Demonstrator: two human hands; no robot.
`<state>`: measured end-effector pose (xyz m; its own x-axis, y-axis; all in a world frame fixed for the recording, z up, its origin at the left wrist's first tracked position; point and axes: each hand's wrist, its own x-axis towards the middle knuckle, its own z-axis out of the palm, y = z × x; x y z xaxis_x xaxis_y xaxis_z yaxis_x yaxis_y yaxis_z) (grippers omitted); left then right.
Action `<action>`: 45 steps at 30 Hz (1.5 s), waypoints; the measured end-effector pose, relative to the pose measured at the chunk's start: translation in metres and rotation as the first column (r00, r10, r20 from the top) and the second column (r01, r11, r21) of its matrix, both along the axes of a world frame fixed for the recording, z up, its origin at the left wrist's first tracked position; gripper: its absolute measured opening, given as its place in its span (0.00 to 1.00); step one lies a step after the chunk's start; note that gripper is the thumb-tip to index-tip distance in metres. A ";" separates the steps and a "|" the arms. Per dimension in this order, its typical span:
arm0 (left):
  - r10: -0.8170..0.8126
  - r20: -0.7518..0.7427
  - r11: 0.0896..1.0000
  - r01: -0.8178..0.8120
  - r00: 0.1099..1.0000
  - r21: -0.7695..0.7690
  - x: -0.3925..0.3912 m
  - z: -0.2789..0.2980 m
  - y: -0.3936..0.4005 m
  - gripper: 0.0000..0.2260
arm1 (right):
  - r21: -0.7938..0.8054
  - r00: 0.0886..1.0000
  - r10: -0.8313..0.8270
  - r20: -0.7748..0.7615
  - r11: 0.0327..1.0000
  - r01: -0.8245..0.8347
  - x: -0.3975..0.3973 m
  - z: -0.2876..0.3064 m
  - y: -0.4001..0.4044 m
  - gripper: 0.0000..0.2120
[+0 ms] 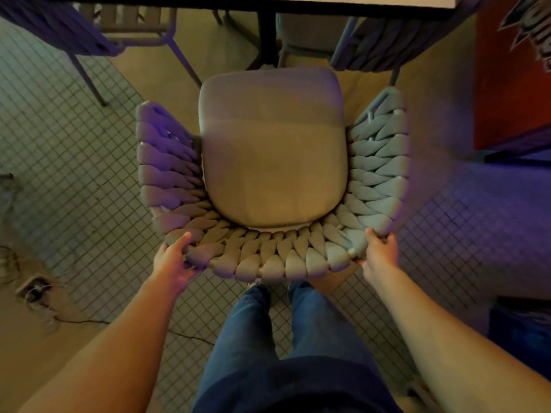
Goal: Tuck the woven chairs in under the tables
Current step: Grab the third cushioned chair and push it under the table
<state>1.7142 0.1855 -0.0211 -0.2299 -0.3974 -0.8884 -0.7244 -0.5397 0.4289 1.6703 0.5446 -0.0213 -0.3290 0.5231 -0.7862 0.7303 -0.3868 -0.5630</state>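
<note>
Both hands, left hand (pixel 174 260) and right hand (pixel 380 248), grip the woven chair (pixel 272 162) back; we risk ramming the neighbouring chair (pixel 375 43) under the tabletop (pixel 298 3).

Place: a café or restaurant, I'd say
Signs: several woven chairs (pixel 268 174) around a table (pixel 298 3) — small-tiled floor (pixel 74 174) under me

Tiled floor (pixel 74 162), red wall panel (pixel 507 84), thin cable (pixel 190 337) on floor

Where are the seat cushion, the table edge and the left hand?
seat cushion (pixel 274 150): head view, middle of its top face.
table edge (pixel 298 3): head view, near rim of the tabletop.
left hand (pixel 174 263): head view, back of the hand gripping the woven backrest.
</note>
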 end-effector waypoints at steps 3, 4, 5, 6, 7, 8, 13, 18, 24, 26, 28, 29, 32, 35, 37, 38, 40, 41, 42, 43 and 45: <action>-0.050 0.010 0.999 0.050 0.999 0.007 -0.008 -0.001 -0.027 0.21 | -0.035 0.998 -0.052 -0.022 0.998 0.052 0.003 0.000 -0.020 0.13; -0.064 0.009 0.998 0.064 0.998 0.019 -0.011 -0.002 -0.035 0.22 | -0.054 0.997 -0.072 -0.023 0.996 0.070 0.004 0.001 -0.026 0.15; -0.077 0.009 0.997 0.077 0.997 0.030 -0.014 -0.003 -0.044 0.22 | -0.072 0.996 -0.086 -0.018 0.994 0.084 0.003 0.001 -0.032 0.16; -0.090 0.012 0.995 0.089 0.996 0.034 -0.017 -0.004 -0.051 0.22 | -0.089 0.995 -0.096 -0.013 0.992 0.094 0.003 0.002 -0.037 0.17; -0.103 0.017 0.994 0.102 0.995 0.031 -0.020 -0.005 -0.057 0.22 | -0.107 0.994 -0.106 -0.012 0.989 0.104 0.003 0.001 -0.041 0.18; -0.115 0.020 0.993 0.114 0.993 0.030 -0.023 -0.005 -0.064 0.23 | -0.125 0.992 -0.122 -0.013 0.985 0.119 0.002 0.001 -0.046 0.19; -0.181 0.012 0.983 0.181 0.983 0.013 -0.046 -0.005 -0.094 0.23 | -0.175 0.988 -0.153 0.003 0.973 0.152 -0.003 0.002 -0.069 0.19; -0.224 0.006 0.975 0.224 0.975 0.007 -0.067 -0.005 -0.115 0.22 | -0.201 0.992 -0.123 0.009 0.972 0.122 -0.009 0.005 -0.087 0.16; -0.216 -0.032 0.976 0.217 0.976 0.010 -0.076 -0.003 -0.124 0.21 | -0.183 0.991 -0.133 0.011 0.974 0.132 -0.016 0.002 -0.096 0.19; -0.226 -0.033 0.974 0.227 0.974 0.018 -0.077 -0.003 -0.125 0.21 | -0.169 0.992 -0.127 0.019 0.977 0.129 -0.018 0.004 -0.097 0.20; -0.226 -0.035 0.974 0.227 0.973 0.012 -0.076 -0.005 -0.126 0.21 | -0.164 0.992 -0.122 0.033 0.978 0.126 -0.019 0.005 -0.097 0.22; -0.220 -0.039 0.975 0.220 0.975 0.008 -0.076 -0.006 -0.127 0.21 | -0.160 0.992 -0.119 0.038 0.979 0.123 -0.019 0.006 -0.097 0.22; -0.198 -0.054 0.980 0.198 0.979 -0.002 -0.074 -0.008 -0.126 0.20 | -0.145 0.993 -0.114 0.033 0.982 0.118 -0.019 0.007 -0.099 0.21; -0.179 -0.068 0.984 0.178 0.982 -0.022 -0.073 -0.007 -0.124 0.19 | -0.139 0.994 -0.104 0.028 0.985 0.107 -0.018 0.009 -0.100 0.19; -0.179 -0.076 0.984 0.177 0.981 -0.026 -0.073 -0.006 -0.124 0.17 | -0.135 0.994 -0.103 0.027 0.985 0.106 -0.018 0.010 -0.102 0.19; -0.180 -0.077 0.984 0.179 0.981 -0.024 -0.072 -0.006 -0.123 0.16 | -0.130 0.994 -0.103 0.029 0.986 0.106 -0.017 0.010 -0.102 0.19; -0.180 -0.076 0.984 0.179 0.981 -0.021 -0.069 -0.006 -0.124 0.15 | -0.115 0.995 -0.096 0.031 0.988 0.099 -0.016 0.012 -0.104 0.19; -0.178 -0.074 0.984 0.177 0.981 -0.020 -0.068 -0.006 -0.124 0.15 | -0.106 0.996 -0.088 0.029 0.990 0.091 -0.015 0.012 -0.104 0.19; -0.176 -0.073 0.984 0.175 0.982 -0.019 -0.066 -0.006 -0.125 0.16 | -0.095 0.997 -0.079 0.026 0.992 0.081 -0.013 0.012 -0.105 0.19; -0.174 -0.075 0.985 0.173 0.982 -0.014 -0.065 -0.006 -0.126 0.16 | -0.084 0.997 -0.069 0.022 0.994 0.070 -0.012 0.012 -0.106 0.19; -0.173 -0.079 0.985 0.174 0.982 -0.001 -0.062 -0.007 -0.126 0.18 | -0.072 0.998 -0.060 0.011 0.996 0.061 -0.011 0.012 -0.106 0.19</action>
